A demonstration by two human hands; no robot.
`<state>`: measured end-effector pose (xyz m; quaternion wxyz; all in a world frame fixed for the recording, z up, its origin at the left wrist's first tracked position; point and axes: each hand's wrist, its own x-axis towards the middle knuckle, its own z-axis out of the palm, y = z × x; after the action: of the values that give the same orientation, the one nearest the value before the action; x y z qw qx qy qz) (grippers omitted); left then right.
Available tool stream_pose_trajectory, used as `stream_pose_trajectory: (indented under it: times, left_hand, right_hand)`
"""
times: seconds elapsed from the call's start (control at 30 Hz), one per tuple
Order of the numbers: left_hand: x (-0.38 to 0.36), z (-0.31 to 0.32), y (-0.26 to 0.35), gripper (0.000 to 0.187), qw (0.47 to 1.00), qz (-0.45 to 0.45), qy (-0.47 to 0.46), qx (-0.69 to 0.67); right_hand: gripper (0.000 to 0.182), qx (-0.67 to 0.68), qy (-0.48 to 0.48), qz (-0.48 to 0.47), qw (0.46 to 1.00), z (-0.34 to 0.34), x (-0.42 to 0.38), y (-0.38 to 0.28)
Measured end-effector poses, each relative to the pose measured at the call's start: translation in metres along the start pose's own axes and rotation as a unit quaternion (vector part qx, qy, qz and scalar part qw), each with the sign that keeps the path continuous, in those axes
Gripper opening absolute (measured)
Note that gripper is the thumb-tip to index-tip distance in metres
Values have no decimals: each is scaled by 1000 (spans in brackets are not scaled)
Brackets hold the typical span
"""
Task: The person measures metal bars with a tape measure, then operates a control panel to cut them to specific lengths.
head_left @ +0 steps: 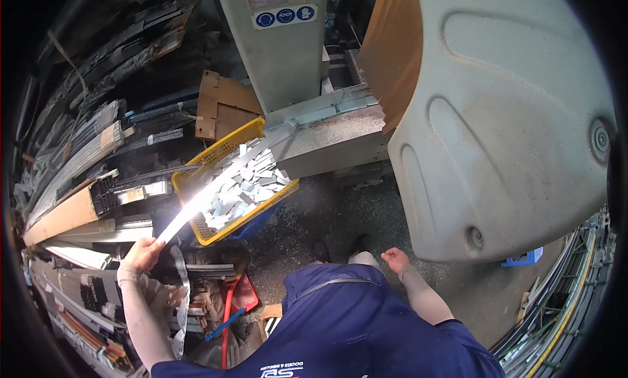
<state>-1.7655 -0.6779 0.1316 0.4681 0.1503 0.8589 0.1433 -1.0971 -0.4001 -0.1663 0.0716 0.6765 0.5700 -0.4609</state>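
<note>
At the left, my left hand (141, 255) is closed round the near end of a long, shiny metal strip (208, 196). The strip slants up to the right, over a yellow basket (245, 222) full of small pale cut pieces (243, 189), and its far end meets the machine bed (327, 137). Glare hides part of the strip's surface. My right hand (394, 259) hangs near my right thigh, below the big grey machine cover (504, 129), touching nothing. Its fingers look curled, and no object shows in them.
Stacked profiles (85, 211) fill the left side, with a cardboard box (226, 106) behind the basket. A red dustpan (243, 293) and a blue-handled tool (226, 324) lie at the lower left. Long bars (562, 312) lie at the lower right. A grey column (278, 57) rises behind the machine bed.
</note>
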Motion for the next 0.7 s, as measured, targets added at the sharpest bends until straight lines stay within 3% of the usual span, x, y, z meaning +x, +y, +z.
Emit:
stream_pose_trajectory:
  times: [0.27,0.43,0.5,0.7]
  left_hand:
    - [-12,42,3,39,993,71,-42,-82]
    - [34,85,52,42,976,200,28,86]
    - [33,90,69,42,981,182,17,72]
    - [32,53,42,43,990,93,36,94]
  right_hand:
    - [39,-19,-1,-59,998,3,28,-37]
    - [39,-4,-5,-56,998,10,21,-31]
    - [38,4,0,-46,999,11,15,-20]
    - [39,-16,7,22,1000,20,5,42]
